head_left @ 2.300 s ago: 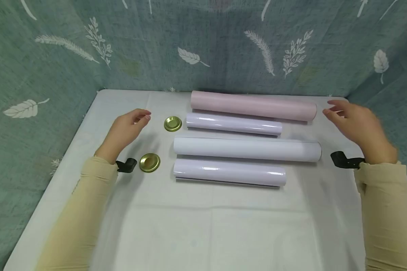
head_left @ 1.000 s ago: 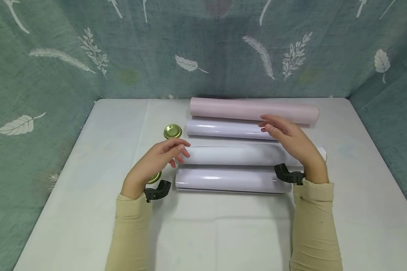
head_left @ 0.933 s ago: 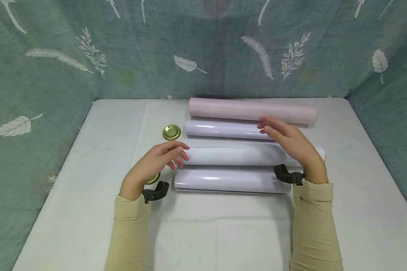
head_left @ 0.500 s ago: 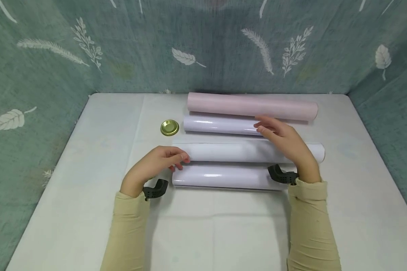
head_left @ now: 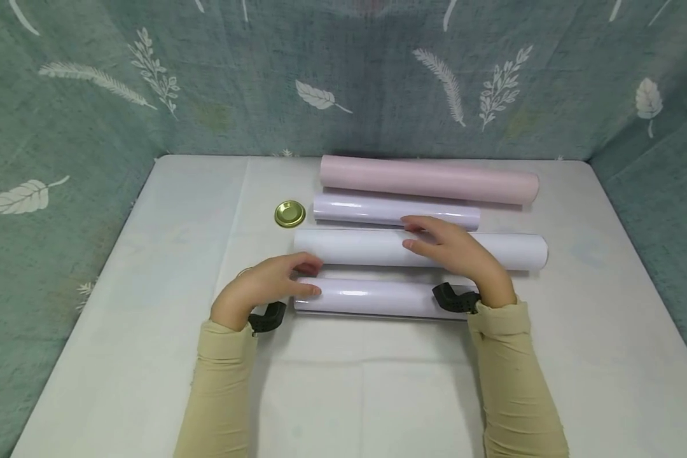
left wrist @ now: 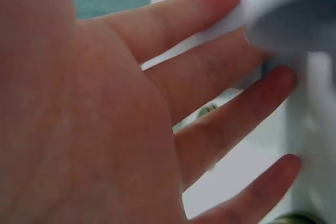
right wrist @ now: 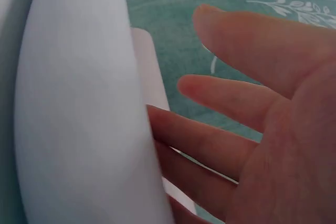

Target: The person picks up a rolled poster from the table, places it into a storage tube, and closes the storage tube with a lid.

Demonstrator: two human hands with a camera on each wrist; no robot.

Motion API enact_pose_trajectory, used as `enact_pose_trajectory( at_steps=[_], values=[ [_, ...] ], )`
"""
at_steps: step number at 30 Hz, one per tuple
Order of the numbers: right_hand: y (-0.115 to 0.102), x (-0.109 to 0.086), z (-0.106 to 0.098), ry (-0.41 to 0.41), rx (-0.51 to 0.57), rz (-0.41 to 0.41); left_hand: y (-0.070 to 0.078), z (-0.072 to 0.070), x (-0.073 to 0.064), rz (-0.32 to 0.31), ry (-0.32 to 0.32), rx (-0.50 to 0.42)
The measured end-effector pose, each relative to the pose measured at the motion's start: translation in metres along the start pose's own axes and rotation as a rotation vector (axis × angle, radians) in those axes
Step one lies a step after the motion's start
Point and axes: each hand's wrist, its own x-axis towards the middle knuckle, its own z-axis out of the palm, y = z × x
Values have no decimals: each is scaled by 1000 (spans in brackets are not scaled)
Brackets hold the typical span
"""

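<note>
The white roll (head_left: 360, 249) appears to lie nearer the thin lavender roll (head_left: 366, 208) than half a second ago, and a strip of tabletop (head_left: 320, 407) now shows between it and the front lavender roll (head_left: 372, 298). Whether it has slid or been raised slightly, I cannot tell.

Both hands have changed too. The left hand (head_left: 263, 283), at the left end of the white roll, now holds its thumb well away from its fingers; the thumb is over the end of the front roll. The right hand (head_left: 455, 248) has come inward and nearer the body, uncovering the end of the thin roll, and is above the white roll, fingers towards its far side. Neither hand looks clamped on anything (contact itself is hard to judge, with some fingertips hidden).

For the work in hand, I judge that attention has settled on the white roll, without a firm hold yet. Beyond the right hand the pink roll (head_left: 429, 179) lies untouched; beyond the left, a gold lid (head_left: 289, 214).
</note>
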Motion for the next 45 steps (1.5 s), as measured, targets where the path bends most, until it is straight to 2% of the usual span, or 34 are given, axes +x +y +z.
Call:
enact_pose_trajectory(
  at_steps=[3, 10, 15, 20, 27, 30, 35, 39, 42, 45],
  values=[
    [2, 3, 2, 11, -23, -7, 0, 2, 1, -34, 2, 58],
    [6, 6, 7, 14, -39, -6, 0, 6, 4, -22, -14, 115],
    [8, 9, 10, 27, -64, -25, -2, 5, 6, -51, -27, 147],
    [8, 12, 11, 41, -99, -25, -5, 5, 7, -56, -24, 150],
    [7, 13, 11, 29, -141, -4, -7, 4, 6, -106, 8, 125],
    [8, 13, 12, 25, -153, 6, -8, 1, 4, -97, 13, 117],
    [8, 12, 10, 14, -143, -25, -9, -6, -1, -35, 47, -33],
    [7, 11, 8, 8, -126, -52, -8, -11, -5, -12, 62, -245],
    [8, 10, 7, -4, -115, -63, -11, -14, -9, 2, 62, -362],
    [9, 7, 6, -13, -105, -68, -14, -19, -14, 67, 91, -454]
  ],
)
